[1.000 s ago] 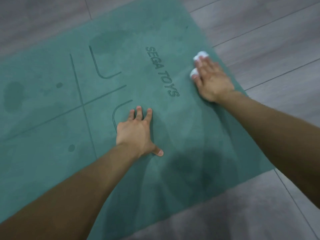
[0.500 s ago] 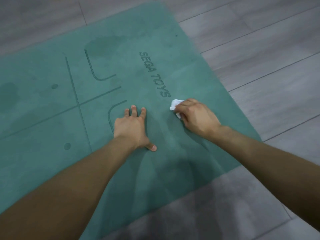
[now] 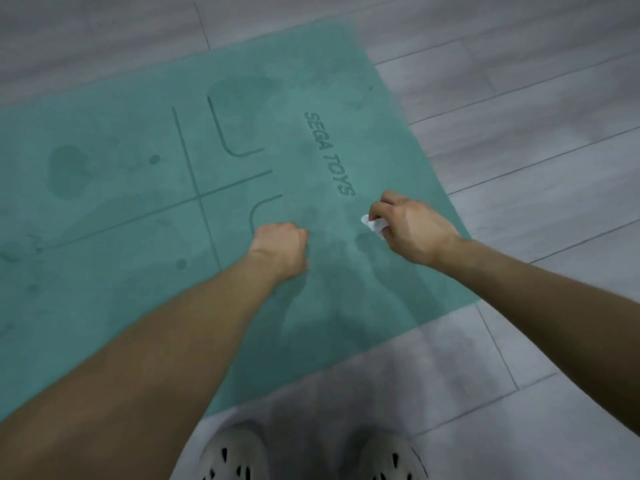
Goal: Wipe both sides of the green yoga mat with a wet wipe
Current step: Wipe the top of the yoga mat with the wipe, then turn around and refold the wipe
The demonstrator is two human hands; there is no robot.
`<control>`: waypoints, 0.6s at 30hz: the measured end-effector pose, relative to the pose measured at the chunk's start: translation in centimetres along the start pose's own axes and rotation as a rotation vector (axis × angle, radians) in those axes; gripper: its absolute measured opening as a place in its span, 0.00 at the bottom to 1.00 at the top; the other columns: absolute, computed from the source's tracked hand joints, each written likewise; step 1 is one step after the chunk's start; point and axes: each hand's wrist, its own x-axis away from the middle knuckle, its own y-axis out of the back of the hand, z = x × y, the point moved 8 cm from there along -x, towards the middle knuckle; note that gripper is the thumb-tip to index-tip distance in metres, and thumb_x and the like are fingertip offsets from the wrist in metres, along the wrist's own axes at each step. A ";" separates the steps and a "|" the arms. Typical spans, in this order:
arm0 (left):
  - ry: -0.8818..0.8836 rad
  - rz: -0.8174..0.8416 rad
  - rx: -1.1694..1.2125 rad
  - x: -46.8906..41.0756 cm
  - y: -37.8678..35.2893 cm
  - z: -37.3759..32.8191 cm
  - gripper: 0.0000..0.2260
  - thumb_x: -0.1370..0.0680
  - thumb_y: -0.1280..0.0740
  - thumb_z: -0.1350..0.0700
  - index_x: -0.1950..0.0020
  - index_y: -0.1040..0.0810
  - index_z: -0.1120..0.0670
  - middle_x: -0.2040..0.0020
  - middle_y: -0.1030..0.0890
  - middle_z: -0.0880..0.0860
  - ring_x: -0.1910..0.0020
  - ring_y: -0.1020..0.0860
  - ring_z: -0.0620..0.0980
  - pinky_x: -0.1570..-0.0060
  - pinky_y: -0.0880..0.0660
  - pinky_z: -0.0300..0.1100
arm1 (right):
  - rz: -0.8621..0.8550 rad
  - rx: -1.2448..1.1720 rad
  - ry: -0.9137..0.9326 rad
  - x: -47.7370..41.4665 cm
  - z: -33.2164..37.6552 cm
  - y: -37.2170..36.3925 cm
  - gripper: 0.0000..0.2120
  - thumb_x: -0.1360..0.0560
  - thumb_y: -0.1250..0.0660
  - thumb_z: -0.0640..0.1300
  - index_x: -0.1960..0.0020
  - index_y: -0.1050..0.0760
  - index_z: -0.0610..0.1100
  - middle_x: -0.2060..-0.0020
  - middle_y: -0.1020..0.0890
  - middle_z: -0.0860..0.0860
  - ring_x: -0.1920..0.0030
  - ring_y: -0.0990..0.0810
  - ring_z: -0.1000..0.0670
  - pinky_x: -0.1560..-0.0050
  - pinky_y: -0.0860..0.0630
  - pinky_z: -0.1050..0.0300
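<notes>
Flat green yoga mat (image 3: 104, 289) lies unrolled on the grey wood-plank floor (image 3: 519, 98), running off frame to the left. Dark damp patches (image 3: 65, 171) at the far left of it. Embossed cross lines (image 3: 197, 195) next to those. Left hand (image 3: 280, 249) is mid-mat, fingers curled under into a fist, nothing visible in it. "SEGA TOYS" lettering (image 3: 329, 154) is beyond it, to the right. Crumpled white wet wipe (image 3: 374, 224) sits just past the lettering's near end, pinched in the fingertips of the right hand (image 3: 412, 226); cannot tell whether the wipe touches the mat. White perforated clogs (image 3: 235, 459) at the near edge, on the floor.
</notes>
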 end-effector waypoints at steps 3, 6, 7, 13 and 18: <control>0.006 0.025 0.010 4.3 4.8 1.6 0.18 0.20 0.33 0.48 0.31 0.22 0.51 0.35 0.19 0.57 0.36 0.20 0.60 0.43 0.24 0.49 | 0.045 0.019 0.018 1.1 3.9 5.3 0.11 0.20 0.36 0.40 0.39 0.21 0.44 0.44 0.23 0.44 0.48 0.20 0.37 0.52 0.25 0.46; 0.004 0.037 0.035 9.8 10.8 3.8 0.19 0.20 0.34 0.49 0.30 0.24 0.51 0.35 0.19 0.56 0.36 0.20 0.60 0.41 0.25 0.49 | 0.055 0.011 0.056 3.5 8.6 11.0 0.11 0.22 0.36 0.37 0.42 0.21 0.43 0.47 0.23 0.44 0.45 0.22 0.38 0.55 0.24 0.45; 0.004 0.028 0.047 11.9 13.2 4.5 0.18 0.20 0.34 0.49 0.30 0.24 0.51 0.35 0.19 0.55 0.36 0.20 0.59 0.41 0.25 0.49 | 0.043 0.004 0.055 4.3 9.9 13.0 0.10 0.24 0.35 0.35 0.44 0.21 0.43 0.49 0.22 0.44 0.46 0.22 0.38 0.57 0.24 0.46; -0.001 -0.077 0.066 27.7 30.4 7.6 0.15 0.21 0.33 0.51 0.35 0.21 0.49 0.43 0.19 0.51 0.42 0.19 0.56 0.47 0.22 0.49 | -0.014 -0.085 -0.092 9.9 17.7 30.0 0.16 0.29 0.31 0.35 0.42 0.20 0.45 0.49 0.22 0.46 0.48 0.21 0.40 0.60 0.22 0.47; 0.004 -0.107 0.094 40.8 46.0 8.2 0.13 0.22 0.31 0.50 0.39 0.20 0.50 0.47 0.19 0.51 0.47 0.19 0.56 0.51 0.22 0.50 | -0.170 -0.204 -0.196 15.1 22.4 49.0 0.13 0.27 0.31 0.37 0.43 0.18 0.44 0.50 0.21 0.47 0.49 0.20 0.40 0.58 0.21 0.49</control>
